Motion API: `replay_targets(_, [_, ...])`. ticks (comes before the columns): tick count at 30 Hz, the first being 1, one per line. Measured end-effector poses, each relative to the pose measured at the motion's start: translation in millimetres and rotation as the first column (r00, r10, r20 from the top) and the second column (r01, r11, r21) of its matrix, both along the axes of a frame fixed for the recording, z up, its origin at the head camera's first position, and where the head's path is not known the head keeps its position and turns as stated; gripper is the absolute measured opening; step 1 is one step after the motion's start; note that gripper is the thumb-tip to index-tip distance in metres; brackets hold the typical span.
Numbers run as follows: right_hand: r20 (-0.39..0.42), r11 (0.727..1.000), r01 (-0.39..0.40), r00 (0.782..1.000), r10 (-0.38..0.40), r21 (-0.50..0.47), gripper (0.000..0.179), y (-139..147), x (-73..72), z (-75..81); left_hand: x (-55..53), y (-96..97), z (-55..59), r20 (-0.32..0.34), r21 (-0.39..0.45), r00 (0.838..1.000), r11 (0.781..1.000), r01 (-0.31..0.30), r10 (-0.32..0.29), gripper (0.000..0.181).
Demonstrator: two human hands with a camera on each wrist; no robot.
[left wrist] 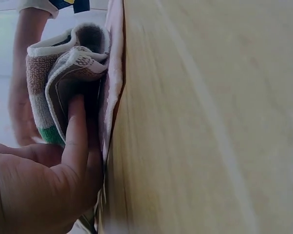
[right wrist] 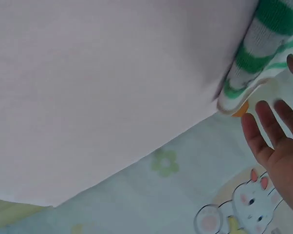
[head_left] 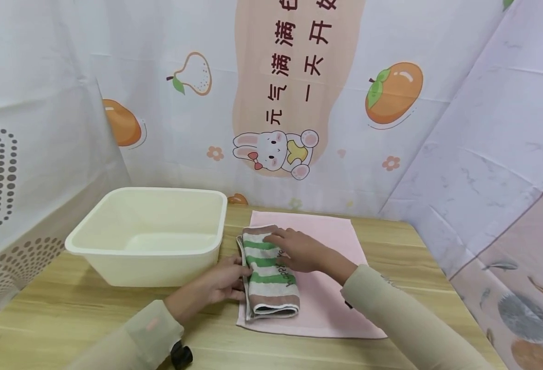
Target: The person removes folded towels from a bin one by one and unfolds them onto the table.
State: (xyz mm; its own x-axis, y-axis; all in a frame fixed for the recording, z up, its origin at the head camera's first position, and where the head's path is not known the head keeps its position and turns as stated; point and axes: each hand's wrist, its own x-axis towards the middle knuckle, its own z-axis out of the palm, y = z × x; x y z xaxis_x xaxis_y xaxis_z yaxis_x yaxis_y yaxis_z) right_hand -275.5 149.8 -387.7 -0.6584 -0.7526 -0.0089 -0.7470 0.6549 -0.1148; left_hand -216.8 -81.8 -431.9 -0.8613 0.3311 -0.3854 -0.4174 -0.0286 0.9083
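Note:
A folded towel (head_left: 267, 289) with green, white and brown stripes and some lettering lies along the left part of a flat pink cloth (head_left: 331, 311). At its left long edge, my left hand (head_left: 221, 283) pinches the towel. Close up in the left wrist view, one finger (left wrist: 76, 139) reaches inside the towel's fold, while the thumb is on the outer side and its tip is hidden. Over the towel's upper right side is my right hand (head_left: 301, 250), palm down. The right wrist view shows its fingers (right wrist: 269, 122) spread and extended beside the striped roll.
A cream plastic basin (head_left: 148, 252) stands on the wooden table (head_left: 206, 334), left of the cloth. Behind the table hangs a printed curtain (head_left: 183, 128) with fruit and a rabbit. Another patterned curtain (head_left: 507, 169) borders the right side.

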Motion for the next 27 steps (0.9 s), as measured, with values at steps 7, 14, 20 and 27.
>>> replay_targets(7, [-0.028,0.989,-0.142,0.989,0.143,0.036,0.06,-28.9,4.2,-3.6,-0.8,0.1,-1.4,0.005,0.002,1.0,1.0,0.007,-0.007,0.043])
replay_targets(14, [-0.011,0.982,-0.183,0.983,0.183,0.046,0.04,-44.6,2.9,-4.2,0.6,1.7,-0.9,0.008,0.006,1.0,1.0,0.008,-0.008,0.045])
replay_targets(20, [-0.067,0.979,-0.2,0.977,0.202,0.034,0.022,-37.7,-3.0,-1.5,0.0,2.4,-3.6,0.001,0.02,1.0,1.0,0.004,-0.004,0.047])
replay_targets(27, [-0.104,0.988,-0.155,0.983,0.155,0.003,0.02,-3.6,-0.7,13.1,-0.5,0.9,-4.3,0.022,0.026,0.999,0.999,-0.03,0.029,0.051])
